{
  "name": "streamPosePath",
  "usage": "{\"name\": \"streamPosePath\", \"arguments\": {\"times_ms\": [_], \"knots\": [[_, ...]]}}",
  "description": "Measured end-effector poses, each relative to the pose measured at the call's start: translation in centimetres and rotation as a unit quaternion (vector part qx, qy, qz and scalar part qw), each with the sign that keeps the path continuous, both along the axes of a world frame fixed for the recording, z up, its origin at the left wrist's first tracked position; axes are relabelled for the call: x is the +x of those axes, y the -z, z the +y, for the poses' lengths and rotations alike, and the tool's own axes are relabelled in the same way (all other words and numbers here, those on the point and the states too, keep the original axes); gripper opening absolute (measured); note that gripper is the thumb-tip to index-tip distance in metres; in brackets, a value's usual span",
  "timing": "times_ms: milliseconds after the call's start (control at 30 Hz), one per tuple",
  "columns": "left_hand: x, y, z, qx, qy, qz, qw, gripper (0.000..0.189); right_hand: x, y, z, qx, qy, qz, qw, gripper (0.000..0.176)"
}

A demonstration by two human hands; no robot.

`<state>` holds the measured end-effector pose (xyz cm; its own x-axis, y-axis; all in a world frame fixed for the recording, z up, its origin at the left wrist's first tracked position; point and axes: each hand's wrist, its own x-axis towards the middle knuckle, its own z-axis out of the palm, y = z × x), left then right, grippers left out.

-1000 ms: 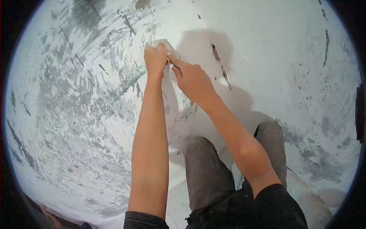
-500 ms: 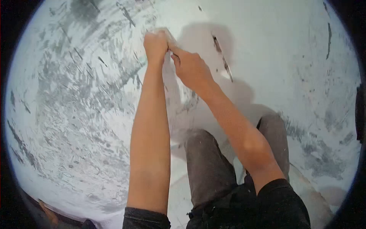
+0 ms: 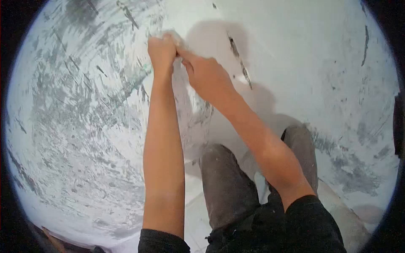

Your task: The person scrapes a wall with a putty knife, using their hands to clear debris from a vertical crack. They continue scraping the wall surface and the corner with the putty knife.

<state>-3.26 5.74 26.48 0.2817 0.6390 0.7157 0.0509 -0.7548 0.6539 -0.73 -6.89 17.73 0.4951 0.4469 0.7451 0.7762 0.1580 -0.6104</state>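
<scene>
At the upper middle of the head view, my left hand [image 3: 162, 52] is closed, its fingers wrapped round a thin, pale, flat-edged thing [image 3: 179, 41]. Only a narrow edge of that thing shows; its kind is hidden by the fingers. Close by on the right, my right hand [image 3: 209, 78] has its fingers bent, with the fingertips at the same pale thing beside my left hand. Both hands are over a broad white surface [image 3: 287, 50], which has grey, streaky patches on its left side.
A long dark streak [image 3: 239, 59] marks the surface right of my hands. My knees [image 3: 228, 181] in grey-brown trousers are below. A dark object [image 3: 398, 126] stands at the right edge, and a brown edge [image 3: 52, 240] shows at the lower left.
Both hands sit slightly farther left in the picture, still together at the pale thing. The surface marks have shifted left too, as the view turned a little.
</scene>
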Motion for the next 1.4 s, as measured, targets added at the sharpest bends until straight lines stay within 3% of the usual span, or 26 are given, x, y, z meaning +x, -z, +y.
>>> {"name": "streamPosePath", "arguments": {"times_ms": [100,233,367,433,467,567,600,700,767,833,900,967,1033,1100,1133,1167,1233,1367,1400], "knots": [[0.7,-0.5,1.2,0.100,-0.037,-0.015,0.994,0.031,0.5,-1.7,-0.5,0.003,0.003,-0.005,1.000,0.037],[0.0,-0.6,1.3,-0.001,0.031,0.019,0.999,0.031,-0.1,-1.5,-0.6,-0.001,-0.005,0.013,1.000,0.036],[0.6,-0.9,0.8,0.024,0.036,0.029,0.999,0.031,0.0,-1.4,0.0,-0.013,-0.005,0.029,0.999,0.036],[1.2,-1.1,1.1,0.049,-0.038,-0.043,0.997,0.031,0.0,-1.9,0.0,-0.016,0.009,0.026,0.999,0.036],[0.5,-1.6,0.4,0.034,0.007,-0.005,0.999,0.033,0.3,-2.6,-0.1,-0.007,0.012,0.016,1.000,0.036],[0.9,-2.5,0.8,0.102,-0.007,0.034,0.994,0.034,0.7,-2.6,-0.7,-0.001,0.005,-0.004,1.000,0.036],[1.0,-1.8,0.7,0.034,-0.002,0.035,0.999,0.034,0.8,-2.3,-0.9,-0.010,0.001,-0.004,1.000,0.036],[2.0,-1.5,2.8,0.044,-0.029,-0.031,0.998,0.033,1.3,-2.8,-0.3,0.011,-0.003,-0.021,1.000,0.037],[1.8,-2.5,2.1,0.070,-0.033,0.024,0.997,0.032,1.3,-3.3,-0.7,0.018,-0.011,-0.015,1.000,0.037],[1.0,-1.8,1.6,0.018,0.018,0.019,1.000,0.030,0.8,-2.9,-1.2,-0.040,-0.013,-0.001,0.999,0.035],[1.3,-2.8,0.7,0.032,-0.005,-0.030,0.999,0.030,1.5,-3.2,-0.1,0.019,0.001,-0.037,0.999,0.034],[1.6,-3.1,2.2,0.100,-0.009,0.054,0.993,0.031,1.3,-3.1,-0.1,-0.019,-0.015,0.014,1.000,0.033],[1.2,-1.9,2.1,0.060,-0.025,0.057,0.996,0.032,0.8,-2.2,-0.4,-0.033,-0.021,0.011,0.999,0.034],[1.4,-3.0,0.4,0.095,-0.076,0.005,0.993,0.033,1.6,-4.1,-0.5,-0.008,-0.003,-0.024,1.000,0.035],[1.6,-3.8,0.8,0.107,-0.091,0.051,0.989,0.034,1.6,-4.2,-0.5,-0.012,0.000,-0.018,1.000,0.035],[1.8,-3.8,1.2,0.104,-0.089,0.055,0.989,0.034,1.4,-3.6,-0.5,-0.025,-0.001,-0.003,1.000,0.035],[1.5,-2.5,1.5,0.031,0.040,0.007,0.999,0.036,1.1,-2.6,-0.6,-0.050,0.011,-0.007,0.999,0.036],[1.3,-3.7,1.7,0.086,-0.026,0.064,0.994,0.034,1.7,-4.1,-0.2,-0.037,0.025,-0.049,0.998,0.036],[1.9,-3.0,2.3,0.093,-0.005,-0.009,0.996,0.036,1.7,-3.7,-0.4,-0.037,0.027,-0.048,0.998,0.036]]}}
